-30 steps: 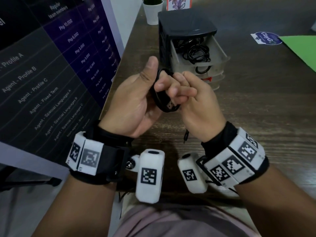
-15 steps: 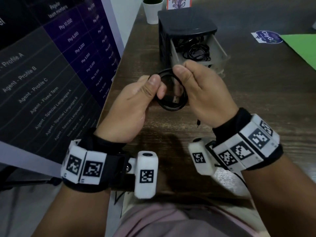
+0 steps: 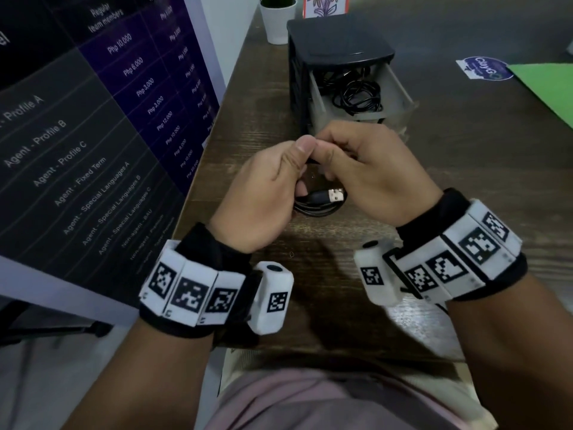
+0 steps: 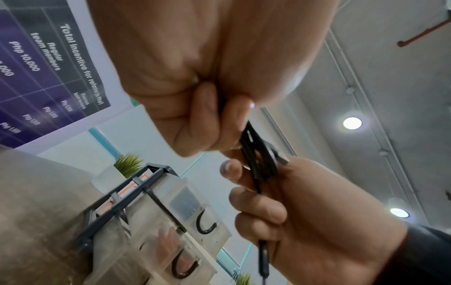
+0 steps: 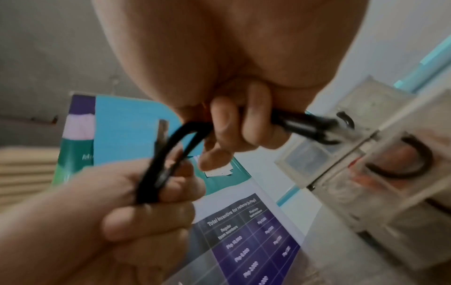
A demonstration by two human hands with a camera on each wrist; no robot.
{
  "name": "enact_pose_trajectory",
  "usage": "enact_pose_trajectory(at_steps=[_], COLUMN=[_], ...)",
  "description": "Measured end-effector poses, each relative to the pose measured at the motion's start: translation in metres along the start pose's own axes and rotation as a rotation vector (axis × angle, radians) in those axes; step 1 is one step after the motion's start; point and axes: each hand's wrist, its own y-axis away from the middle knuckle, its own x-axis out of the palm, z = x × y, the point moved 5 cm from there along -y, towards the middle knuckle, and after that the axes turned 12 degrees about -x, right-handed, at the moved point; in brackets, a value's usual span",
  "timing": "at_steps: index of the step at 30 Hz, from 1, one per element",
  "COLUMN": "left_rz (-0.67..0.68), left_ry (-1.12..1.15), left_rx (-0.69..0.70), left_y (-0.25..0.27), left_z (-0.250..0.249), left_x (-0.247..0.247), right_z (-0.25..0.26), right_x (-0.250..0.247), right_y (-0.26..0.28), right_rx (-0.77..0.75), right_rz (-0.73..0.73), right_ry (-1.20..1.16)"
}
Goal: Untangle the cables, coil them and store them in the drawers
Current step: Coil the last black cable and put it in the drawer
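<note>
Over our wooden desk (image 3: 465,187), our left hand (image 3: 263,193) and right hand (image 3: 375,175) meet, both gripping the coiled black cable (image 3: 316,206) before the open drawer (image 3: 400,97).

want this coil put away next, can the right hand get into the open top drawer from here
Probably yes: the top drawer stands pulled out just beyond the right hand, nothing between them. But both hands grip the coiled cable, so the left hand must release first.

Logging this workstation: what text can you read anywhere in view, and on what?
"Total incentive for referrer (in Php)": banner header, left wrist view.
"Regular team members", "Php 10,000", "Php 6,000", "Php 3,000": banner columns.
"Agent - Profile A", "Agent - Profile B", "Agent - Profile C", "Agent - Fixed Term": banner rows.
"ClayGo", roughly: sticker on the table.
Lower banner rows: too blurred.
</note>
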Motion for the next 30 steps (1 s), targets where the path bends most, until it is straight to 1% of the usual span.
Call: enact_pose_trajectory(at_steps=[4, 9, 13, 15, 16, 18, 20, 22, 24, 26, 28, 30], left_rz=[-0.177, -0.314, -0.3, -0.293, -0.292, -0.285, -0.252, -0.195, -0.15, -0.138, -0.121, -0.114], left_ry=[0.089, 0.187, 0.256, 0.309, 0.347, 0.406, 0.43, 0.409, 0.389, 0.364, 0.305, 0.18], left_rx=[0.003, -0.021, -0.057, -0.052, -0.051, -0.066, -0.08, -0.096, -0.142, -0.186, -0.197, -0.194], left_y=[-0.007, -0.006, -0.002, -0.002, -0.002, -0.002, -0.002, -0.002, -0.004, -0.007, -0.01, -0.01], left_z=[0.01, 0.015, 0.019, 0.019, 0.019, 0.02, 0.021, 0.022, 0.023, 0.022, 0.017, 0.01], left_x=[-0.005, -0.001, 0.008, 0.009, 0.008, 0.008, 0.01, 0.009, 0.004, -0.002, -0.003, 0.0], right_z=[-0.002, 0.003, 0.003, 0.007, 0.009, 0.01, 0.005, 0.0, -0.003, -0.003, -0.002, 0.001], right_x=[0.0, 0.007, 0.006, 0.007, 0.008, 0.009, 0.006, 0.0, -0.003, 0.0, 0.008, 0.013], right_y=[0.003, 0.005, 0.007, 0.009, 0.009, 0.008, 0.006, 0.006, 0.007, 0.008, 0.009, 0.009], right_rx=[0.044, 0.092, 0.138, 0.142, 0.123, 0.081, 0.075, 0.091, 0.091, 0.082, 0.087, 0.071], right_rz=[-0.072, -0.128, -0.199, -0.196, -0.169, -0.095, -0.037, 0.003, 0.055, 0.121, 0.167, 0.165], right_ry=[-0.25, -0.355, -0.404, -0.465, -0.476, -0.423, -0.377, -0.333, -0.228, -0.137, -0.091, -0.07])
